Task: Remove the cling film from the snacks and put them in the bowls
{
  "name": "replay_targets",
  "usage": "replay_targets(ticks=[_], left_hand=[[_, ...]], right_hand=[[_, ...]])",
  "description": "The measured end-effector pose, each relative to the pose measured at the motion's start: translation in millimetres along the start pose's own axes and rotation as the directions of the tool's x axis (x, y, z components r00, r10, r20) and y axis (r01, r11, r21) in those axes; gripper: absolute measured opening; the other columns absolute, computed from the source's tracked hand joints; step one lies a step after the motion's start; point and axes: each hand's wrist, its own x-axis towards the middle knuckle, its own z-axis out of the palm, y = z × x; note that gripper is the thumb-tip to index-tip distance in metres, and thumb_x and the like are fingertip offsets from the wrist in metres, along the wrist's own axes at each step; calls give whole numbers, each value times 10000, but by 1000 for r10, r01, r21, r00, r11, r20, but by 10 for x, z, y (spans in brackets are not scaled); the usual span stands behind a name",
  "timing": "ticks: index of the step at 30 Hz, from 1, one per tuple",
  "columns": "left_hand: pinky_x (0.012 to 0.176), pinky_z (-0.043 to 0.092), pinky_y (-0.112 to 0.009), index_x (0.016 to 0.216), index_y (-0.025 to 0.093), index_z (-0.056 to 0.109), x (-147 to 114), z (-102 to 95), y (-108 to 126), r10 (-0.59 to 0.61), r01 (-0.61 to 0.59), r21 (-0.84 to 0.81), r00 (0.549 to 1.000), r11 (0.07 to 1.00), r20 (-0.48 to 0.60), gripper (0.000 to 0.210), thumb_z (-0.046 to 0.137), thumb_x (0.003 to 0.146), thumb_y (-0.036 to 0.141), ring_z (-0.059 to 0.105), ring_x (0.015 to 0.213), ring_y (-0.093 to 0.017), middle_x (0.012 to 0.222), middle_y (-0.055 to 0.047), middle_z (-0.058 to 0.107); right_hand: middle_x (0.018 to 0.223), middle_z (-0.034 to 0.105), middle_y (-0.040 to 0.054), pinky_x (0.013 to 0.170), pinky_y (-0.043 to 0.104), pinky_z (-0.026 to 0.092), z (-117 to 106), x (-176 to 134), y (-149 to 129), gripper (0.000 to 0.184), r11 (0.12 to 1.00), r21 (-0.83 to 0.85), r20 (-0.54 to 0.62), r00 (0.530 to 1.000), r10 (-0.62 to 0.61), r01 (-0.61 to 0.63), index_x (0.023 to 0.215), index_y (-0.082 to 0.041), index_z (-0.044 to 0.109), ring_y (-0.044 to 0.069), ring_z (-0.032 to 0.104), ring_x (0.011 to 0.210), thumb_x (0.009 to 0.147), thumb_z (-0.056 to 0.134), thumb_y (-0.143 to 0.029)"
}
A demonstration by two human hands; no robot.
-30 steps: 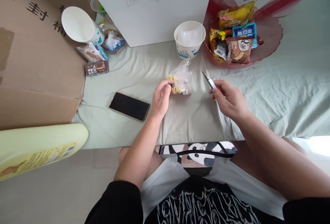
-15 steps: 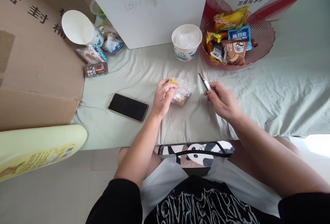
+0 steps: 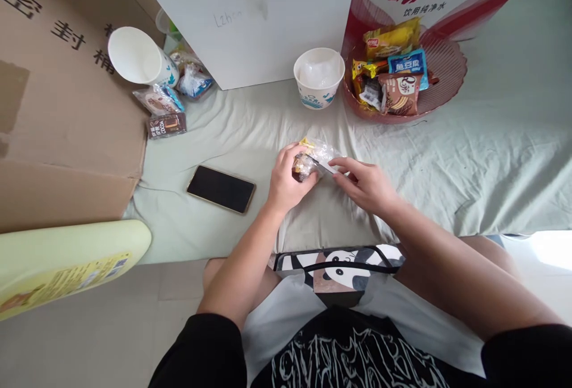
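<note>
Small knife (image 3: 328,168) at film-wrapped bundle (image 3: 320,148)

Left hand (image 3: 286,180) curls round the bundle's left side. Right hand (image 3: 365,185) holds the knife; blade tip overlaps the bundle, contact unclear. Dark-screened phone (image 3: 221,189) lies on pale green cloth (image 3: 210,242), left of both hands. Beyond: paper bowl (image 3: 314,98), translucent plastic (image 3: 319,72) inside; just right, ribbed pink bowl (image 3: 452,72) with packaged snacks (image 3: 398,93).
</note>
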Motion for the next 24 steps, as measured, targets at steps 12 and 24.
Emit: replay_targets(ticks=[12, 24], left_hand=[[596, 386, -235, 771, 218, 563, 19, -63, 133, -356, 306, -343, 930, 888, -94, 237, 745, 801, 366, 448, 604, -101, 666, 50, 494], [553, 533, -276, 747, 210, 623, 42, -132, 266, -537, 536, -708, 803, 461, 258, 206, 755, 694, 360, 681, 664, -170, 751, -2, 712]], right_hand=[[1275, 725, 146, 1002, 533, 540, -275, -5, 210, 371, 957, -237, -162, 965, -206, 165, 1263, -230, 684, 353, 682, 1184, 922, 622, -363], [1220, 705, 120, 959, 450, 575, -57, -70, 29, 520, 950, 196, -84, 969, -232, 245, 1386, -239, 580, 284, 687, 1106, 910, 679, -424]])
